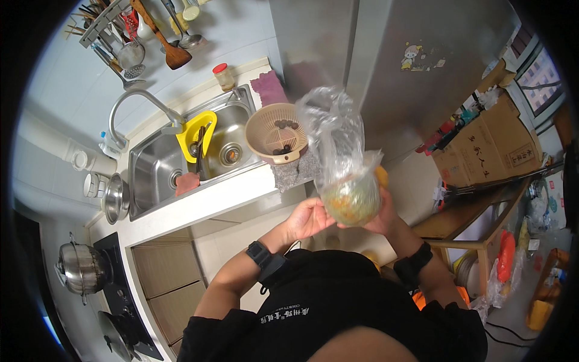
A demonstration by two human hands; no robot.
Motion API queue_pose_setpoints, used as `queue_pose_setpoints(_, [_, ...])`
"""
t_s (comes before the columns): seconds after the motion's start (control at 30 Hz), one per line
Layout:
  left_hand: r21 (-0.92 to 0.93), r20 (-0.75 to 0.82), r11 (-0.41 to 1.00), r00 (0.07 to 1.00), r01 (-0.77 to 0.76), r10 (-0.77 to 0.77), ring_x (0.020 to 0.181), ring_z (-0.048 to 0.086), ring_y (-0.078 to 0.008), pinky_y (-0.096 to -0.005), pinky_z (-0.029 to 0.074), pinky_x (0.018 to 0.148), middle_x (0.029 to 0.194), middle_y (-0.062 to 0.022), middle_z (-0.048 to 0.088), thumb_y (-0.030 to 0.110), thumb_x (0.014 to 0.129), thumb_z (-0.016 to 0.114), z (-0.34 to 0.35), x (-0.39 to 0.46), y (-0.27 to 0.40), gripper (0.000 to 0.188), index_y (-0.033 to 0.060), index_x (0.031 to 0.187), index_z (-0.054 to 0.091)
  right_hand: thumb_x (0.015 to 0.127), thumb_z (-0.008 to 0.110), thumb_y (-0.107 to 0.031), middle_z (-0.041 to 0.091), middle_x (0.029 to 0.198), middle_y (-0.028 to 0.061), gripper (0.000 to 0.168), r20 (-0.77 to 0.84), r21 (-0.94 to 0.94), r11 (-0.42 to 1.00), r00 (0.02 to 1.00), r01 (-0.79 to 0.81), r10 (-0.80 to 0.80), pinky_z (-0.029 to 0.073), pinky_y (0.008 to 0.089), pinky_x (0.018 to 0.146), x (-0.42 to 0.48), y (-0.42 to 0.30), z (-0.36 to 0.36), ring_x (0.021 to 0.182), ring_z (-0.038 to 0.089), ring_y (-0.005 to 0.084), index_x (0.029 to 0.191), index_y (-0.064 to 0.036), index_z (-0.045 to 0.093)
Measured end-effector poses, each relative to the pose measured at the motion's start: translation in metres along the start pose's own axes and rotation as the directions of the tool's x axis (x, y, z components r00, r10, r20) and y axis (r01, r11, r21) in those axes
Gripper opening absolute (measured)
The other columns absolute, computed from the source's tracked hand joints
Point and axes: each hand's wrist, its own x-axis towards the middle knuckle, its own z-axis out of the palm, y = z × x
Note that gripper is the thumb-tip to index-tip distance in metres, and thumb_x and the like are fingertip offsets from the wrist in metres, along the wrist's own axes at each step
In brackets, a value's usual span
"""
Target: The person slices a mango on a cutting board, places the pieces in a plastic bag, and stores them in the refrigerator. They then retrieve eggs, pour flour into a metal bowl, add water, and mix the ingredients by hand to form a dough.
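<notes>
Both my hands hold up a clear plastic bag [353, 199] with a bowl-shaped mass of green and orange food inside. My left hand [310, 219] has its fingertips at the bag's lower left side. On the opposite side my right hand [382, 215] grips the bag, its fingers partly hidden behind it. Something yellow-orange [382, 176] shows behind the bag by that hand. The bag's loose top [334, 122] rises beside a beige colander [271, 135] holding several small dark round things.
A double steel sink [154, 158] with a yellow strainer basket [208, 122] lies left of the colander. A grey cloth [291, 174] hangs over the counter edge. The refrigerator [384, 68] stands ahead; a wooden shelf [488, 217] and cardboard box [493, 140] are at right.
</notes>
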Motion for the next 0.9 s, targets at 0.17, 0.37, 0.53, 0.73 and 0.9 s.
queue_pose_setpoints(0.17, [0.934,0.183,0.193,0.864,-0.302,0.470,0.092,0.057,-0.0263,-0.0321,0.045,0.080,0.106,-0.0169,0.054,0.007,0.086,0.039,0.011,-0.029,0.022,0.025,-0.0012,0.109,0.045,0.087,0.035,-0.042,0.032,0.134,0.0082,0.057,-0.226,-0.122,0.992,0.972,0.031,-0.058,0.032,0.0529,0.094,0.000,-0.018,0.009,0.122,0.035,0.0272,0.134,-0.012,0.022])
queue_pose_setpoints(0.37, [0.890,0.452,-0.301,0.747,-0.341,0.488,0.116,0.039,-0.0266,-0.0356,0.030,0.096,0.121,-0.0166,0.046,0.033,0.089,0.038,0.062,-0.032,0.038,0.044,0.0008,0.118,0.045,0.087,0.035,-0.047,0.033,0.134,0.0101,0.061,-0.284,-0.343,0.938,0.957,-0.045,-0.058,0.033,0.0490,0.095,-0.007,0.003,0.005,0.120,0.036,0.0272,0.134,-0.011,0.023])
queue_pose_setpoints(0.53, [0.569,0.192,0.734,0.928,-0.371,0.320,0.124,0.031,-0.0246,-0.0381,0.025,0.102,0.134,-0.0104,0.034,0.057,0.086,0.031,0.056,-0.017,0.010,0.069,0.0038,0.130,0.032,0.085,0.034,-0.055,0.032,0.134,0.0084,0.069,-0.104,-0.422,0.899,0.980,0.113,-0.172,0.029,0.0443,0.099,-0.001,0.013,0.030,0.122,0.035,0.0247,0.134,-0.010,0.021])
queue_pose_setpoints(0.73, [0.357,0.316,0.746,0.824,-0.562,0.470,0.126,0.027,-0.0245,-0.0435,0.023,0.103,0.137,-0.0089,0.028,0.057,0.078,0.048,0.035,-0.012,-0.013,0.079,0.0085,0.135,0.021,0.083,0.041,-0.056,0.042,0.125,0.0075,0.067,-0.299,-0.435,0.895,0.922,0.098,-0.247,0.041,0.0424,0.088,0.027,0.010,0.055,0.111,0.045,0.0223,0.130,-0.011,0.029])
queue_pose_setpoints(0.9, [0.335,0.285,0.710,0.785,-0.620,0.551,0.124,0.031,-0.0251,-0.0434,0.027,0.102,0.135,-0.0086,0.031,0.048,0.077,0.057,0.053,-0.037,0.019,0.077,0.0113,0.135,0.022,0.079,0.055,-0.044,0.060,0.090,0.0068,0.046,-0.230,-0.955,-0.079,0.882,-0.286,-0.412,0.048,0.0352,0.070,0.035,-0.041,0.101,0.079,0.059,0.0216,0.109,-0.010,0.054])
